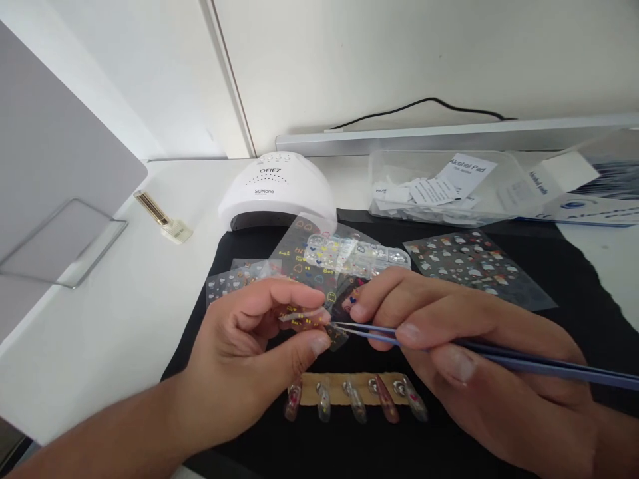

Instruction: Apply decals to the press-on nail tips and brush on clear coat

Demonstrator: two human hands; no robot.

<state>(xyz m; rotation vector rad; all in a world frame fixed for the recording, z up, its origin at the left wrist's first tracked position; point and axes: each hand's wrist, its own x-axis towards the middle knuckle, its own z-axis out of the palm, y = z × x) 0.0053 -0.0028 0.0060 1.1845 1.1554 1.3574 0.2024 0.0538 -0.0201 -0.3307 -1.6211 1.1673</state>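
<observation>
My left hand pinches a clear nail sticker sheet printed with small coloured ghosts, hearts and words; part of it curls inside the fingers. Blue tweezers lie in my right hand, their tips close together at the sheet's edge beside my left thumb. Whether the tips grip a sticker is too small to tell. Below both hands, several decorated false nails stand side by side on a tan strip. A clear case with round compartments lies behind the sheet, partly covered by it.
A white nail lamp stands at the back of the black cloth. More sticker sheets lie right and left. A plastic tub holds alcohol pads. At left are a polish bottle and a wire stand.
</observation>
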